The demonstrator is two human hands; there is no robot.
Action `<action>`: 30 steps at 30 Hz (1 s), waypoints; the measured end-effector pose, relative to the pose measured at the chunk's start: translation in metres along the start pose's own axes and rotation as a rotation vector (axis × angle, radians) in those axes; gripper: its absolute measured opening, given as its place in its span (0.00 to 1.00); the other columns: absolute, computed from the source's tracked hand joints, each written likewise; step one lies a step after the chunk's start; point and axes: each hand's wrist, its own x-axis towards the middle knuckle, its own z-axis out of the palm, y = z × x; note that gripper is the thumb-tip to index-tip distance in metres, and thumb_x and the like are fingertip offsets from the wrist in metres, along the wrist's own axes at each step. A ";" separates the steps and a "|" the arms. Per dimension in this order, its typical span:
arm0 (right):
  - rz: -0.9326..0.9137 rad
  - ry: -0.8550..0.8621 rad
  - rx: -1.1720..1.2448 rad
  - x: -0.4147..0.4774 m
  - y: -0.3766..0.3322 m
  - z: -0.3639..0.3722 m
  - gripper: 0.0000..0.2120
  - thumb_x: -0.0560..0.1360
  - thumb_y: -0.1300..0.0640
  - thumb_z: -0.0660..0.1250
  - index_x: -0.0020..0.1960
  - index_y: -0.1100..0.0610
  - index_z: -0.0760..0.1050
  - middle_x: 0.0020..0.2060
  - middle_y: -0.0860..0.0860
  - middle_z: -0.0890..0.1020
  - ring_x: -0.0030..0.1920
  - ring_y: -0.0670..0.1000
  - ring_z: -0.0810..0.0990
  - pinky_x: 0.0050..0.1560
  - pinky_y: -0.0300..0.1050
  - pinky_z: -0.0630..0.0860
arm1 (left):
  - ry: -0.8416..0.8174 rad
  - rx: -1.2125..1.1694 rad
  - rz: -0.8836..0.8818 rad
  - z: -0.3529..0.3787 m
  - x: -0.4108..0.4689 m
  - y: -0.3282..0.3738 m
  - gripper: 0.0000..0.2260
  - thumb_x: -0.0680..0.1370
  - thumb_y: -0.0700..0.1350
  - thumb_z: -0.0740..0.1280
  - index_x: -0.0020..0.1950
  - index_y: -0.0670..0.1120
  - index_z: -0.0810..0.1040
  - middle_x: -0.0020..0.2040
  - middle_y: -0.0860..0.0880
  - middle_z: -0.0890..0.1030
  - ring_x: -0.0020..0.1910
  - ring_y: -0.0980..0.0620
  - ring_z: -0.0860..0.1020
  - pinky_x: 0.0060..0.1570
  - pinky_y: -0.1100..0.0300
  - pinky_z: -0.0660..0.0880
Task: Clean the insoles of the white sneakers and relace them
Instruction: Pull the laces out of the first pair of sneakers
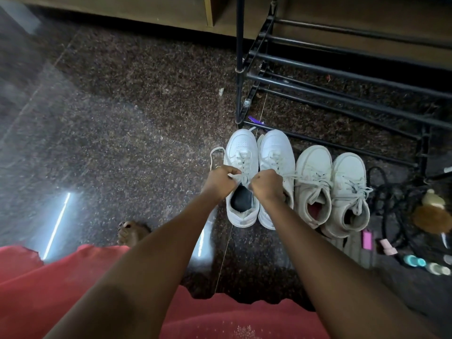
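Note:
Two white sneakers stand side by side on the dark floor, toes pointing away from me. The left sneaker (241,152) is laced up its front and shows a dark insole (242,199) in its opening. My left hand (220,178) grips one end of its white lace (215,155), which loops out to the left. My right hand (265,184) grips the other lace end above the tongue. The right sneaker (276,152) stands partly hidden behind my right hand.
A second, cream-coloured pair of sneakers (332,187) stands to the right. A black metal shoe rack (318,77) rises behind the shoes. Black cables, a brush (430,216) and small bottles lie at the far right. My bare foot (132,232) rests at lower left.

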 end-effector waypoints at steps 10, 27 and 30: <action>0.149 -0.272 0.494 0.003 -0.012 -0.012 0.05 0.73 0.56 0.66 0.42 0.57 0.75 0.37 0.50 0.75 0.43 0.50 0.73 0.47 0.48 0.72 | 0.082 -0.504 -0.097 0.004 -0.004 0.004 0.15 0.78 0.47 0.65 0.32 0.46 0.72 0.32 0.50 0.75 0.35 0.54 0.72 0.43 0.60 0.69; 0.137 -0.223 0.761 -0.025 -0.080 -0.173 0.08 0.71 0.65 0.65 0.34 0.58 0.71 0.27 0.50 0.73 0.25 0.46 0.71 0.27 0.35 0.71 | 0.255 -1.084 0.178 -0.080 -0.036 0.096 0.13 0.79 0.41 0.62 0.34 0.47 0.68 0.24 0.57 0.69 0.25 0.59 0.65 0.31 0.64 0.64; 0.024 -0.116 0.773 -0.035 -0.102 -0.200 0.07 0.72 0.61 0.65 0.36 0.56 0.73 0.26 0.48 0.74 0.23 0.44 0.71 0.24 0.32 0.70 | 0.301 -1.062 0.271 -0.105 -0.041 0.123 0.14 0.80 0.42 0.61 0.34 0.49 0.66 0.24 0.58 0.66 0.26 0.59 0.62 0.32 0.64 0.62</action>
